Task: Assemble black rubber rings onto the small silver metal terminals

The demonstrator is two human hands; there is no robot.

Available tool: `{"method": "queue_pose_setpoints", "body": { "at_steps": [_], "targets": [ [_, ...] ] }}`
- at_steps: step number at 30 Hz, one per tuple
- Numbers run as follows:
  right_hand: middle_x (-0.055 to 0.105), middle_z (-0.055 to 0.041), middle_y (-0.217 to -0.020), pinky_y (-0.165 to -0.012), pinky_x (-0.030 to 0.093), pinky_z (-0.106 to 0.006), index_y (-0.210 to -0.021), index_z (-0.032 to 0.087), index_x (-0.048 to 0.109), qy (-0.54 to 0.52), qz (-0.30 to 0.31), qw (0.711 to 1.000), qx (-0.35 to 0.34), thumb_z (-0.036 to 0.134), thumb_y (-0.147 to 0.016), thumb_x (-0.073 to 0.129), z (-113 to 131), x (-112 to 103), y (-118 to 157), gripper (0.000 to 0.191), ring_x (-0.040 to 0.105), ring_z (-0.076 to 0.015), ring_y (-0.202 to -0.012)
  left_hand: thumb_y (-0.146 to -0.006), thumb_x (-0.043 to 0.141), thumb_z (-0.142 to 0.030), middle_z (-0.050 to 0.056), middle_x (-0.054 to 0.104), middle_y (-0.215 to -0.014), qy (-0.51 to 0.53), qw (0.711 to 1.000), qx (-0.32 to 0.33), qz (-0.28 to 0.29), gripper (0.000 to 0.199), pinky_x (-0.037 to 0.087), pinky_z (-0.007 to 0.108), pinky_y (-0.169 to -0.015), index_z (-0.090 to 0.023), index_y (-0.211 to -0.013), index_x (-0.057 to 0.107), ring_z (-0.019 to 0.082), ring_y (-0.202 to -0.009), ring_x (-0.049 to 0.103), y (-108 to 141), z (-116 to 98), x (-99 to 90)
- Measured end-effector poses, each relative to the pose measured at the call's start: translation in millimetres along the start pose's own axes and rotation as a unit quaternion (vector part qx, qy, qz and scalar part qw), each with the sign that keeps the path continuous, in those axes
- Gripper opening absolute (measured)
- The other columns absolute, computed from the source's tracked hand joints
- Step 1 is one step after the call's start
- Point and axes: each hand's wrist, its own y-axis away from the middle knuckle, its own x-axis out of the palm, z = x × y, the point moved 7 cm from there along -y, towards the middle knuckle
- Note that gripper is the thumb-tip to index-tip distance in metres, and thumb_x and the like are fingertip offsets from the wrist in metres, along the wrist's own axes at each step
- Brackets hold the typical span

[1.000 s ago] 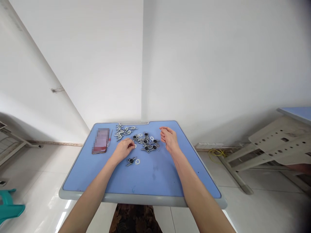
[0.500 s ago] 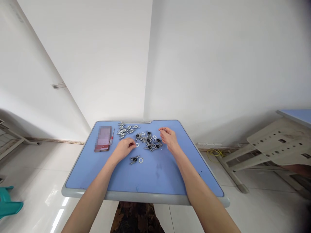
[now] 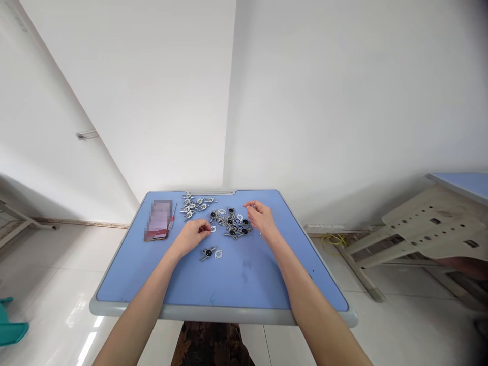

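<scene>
left hand (image 3: pixel 189 237) curled, fingertips just left of small round washer (image 3: pixel 212 229), grip unclear; right hand (image 3: pixel 262 219) curled at right edge of pile of metal brackets (image 3: pixel 231 224), grip unclear; pile lies between hands.

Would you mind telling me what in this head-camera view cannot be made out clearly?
Head view:
- Anything the left hand may hold, hidden by its own fingers.
- The face of the phone, pixelated.
- The exact count of metal fittings in the pile, overlapping and too small.
</scene>
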Motion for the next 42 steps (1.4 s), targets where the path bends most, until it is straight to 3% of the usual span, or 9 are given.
{"method": "queue_pose_setpoints", "body": {
  "at_steps": [10, 21, 26, 31, 42],
  "targets": [
    [0.04, 0.0074, -0.044, -0.045, 0.024, -0.02, -0.067, 0.02, 0.064, 0.144, 0.066, 0.986, -0.06, 0.018, -0.067, 0.054, 6.5, 10.1, 6.0, 0.01, 0.032, -0.0083, -0.044, -0.078, 0.054, -0.015, 0.001, 0.062, -0.077, -0.022, 1.0, 0.016, -0.006, 0.01, 0.044, 0.023, -0.062, -0.017, -0.08, 0.063, 0.012, -0.066, 0.055, 0.0, -1.5, 2.0],
    [0.046, 0.0047, -0.049, -0.05, 0.028, -0.023, -0.067, 0.02, 0.061, 0.242, 0.021, 0.967, -0.081, 0.018, -0.069, 0.053, 7.4, -10.9, -2.8, 0.008, 0.039, -0.011, -0.049, -0.08, 0.055, -0.019, 0.0, 0.063, -0.076, -0.026, 0.999, 0.028, -0.016, 0.009, 0.042, 0.024, -0.062, -0.018, -0.075, 0.063, 0.013, -0.068, 0.054, 0.4, -5.1, 0.6],
    [0.051, 0.0034, -0.054, -0.054, 0.031, -0.023, -0.061, 0.018, 0.061, 0.264, 0.073, 0.958, -0.088, 0.025, -0.066, 0.061, 12.2, -15.2, -0.3, 0.008, 0.043, -0.011, -0.054, -0.08, 0.055, -0.017, 0.001, 0.062, -0.078, -0.017, 0.999, 0.03, -0.015, 0.008, 0.042, 0.024, -0.063, -0.018, -0.077, 0.063, 0.013, -0.07, 0.055, 0.7, -5.4, 2.2],
    [0.055, 0.0025, -0.062, -0.056, 0.033, -0.024, -0.07, 0.017, 0.062, 0.299, 0.106, 0.942, -0.108, 0.033, -0.072, 0.056, 15.1, -9.9, 6.0, 0.017, 0.045, -0.0113, -0.058, -0.079, 0.053, -0.015, 0.001, 0.06, -0.078, -0.003, 0.999, 0.026, -0.02, 0.01, 0.043, 0.023, -0.064, -0.018, -0.082, 0.062, 0.012, -0.068, 0.054, 0.1, -2.7, 5.6],
    [0.054, 0.0021, -0.065, -0.056, 0.034, -0.023, -0.079, 0.019, 0.065, 0.342, 0.207, 0.909, -0.119, 0.025, -0.075, 0.05, 15.9, 13.0, 23.9, 0.016, 0.044, -0.011, -0.058, -0.081, 0.052, -0.013, 0.0, 0.056, -0.077, -0.029, 0.998, 0.062, -0.003, 0.01, 0.038, 0.022, -0.063, -0.018, -0.077, 0.06, 0.011, -0.068, 0.052, -1.4, -8.9, 19.3]
  ]
}}
